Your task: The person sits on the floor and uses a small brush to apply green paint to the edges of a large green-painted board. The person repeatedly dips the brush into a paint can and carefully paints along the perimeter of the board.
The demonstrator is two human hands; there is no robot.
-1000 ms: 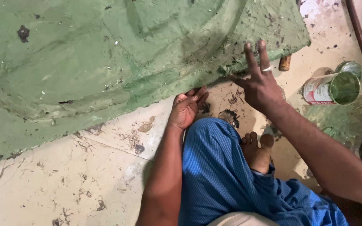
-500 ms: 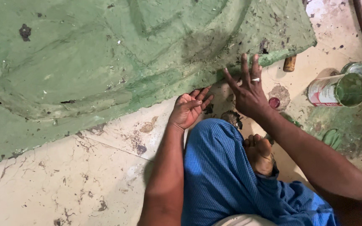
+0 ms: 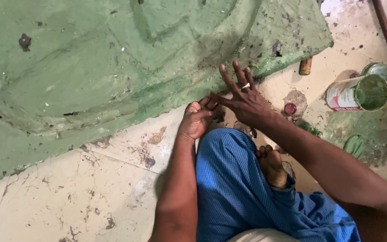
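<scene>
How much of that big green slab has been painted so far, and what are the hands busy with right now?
Nearly all of the green slab already looks coated; a few dark bare patches show, and the darker streak near its lower edge may be wet. Right now the right hand lies with fingers spread at that edge, and the left hand is curled beside it, touching its thumb. The open paint can lies on its side on the floor, apart from both hands.

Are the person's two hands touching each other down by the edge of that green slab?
Touching. In the head view, the right hand's thumb lies against the left hand's curled fingers, no gap showing, beside the green slab.
</scene>
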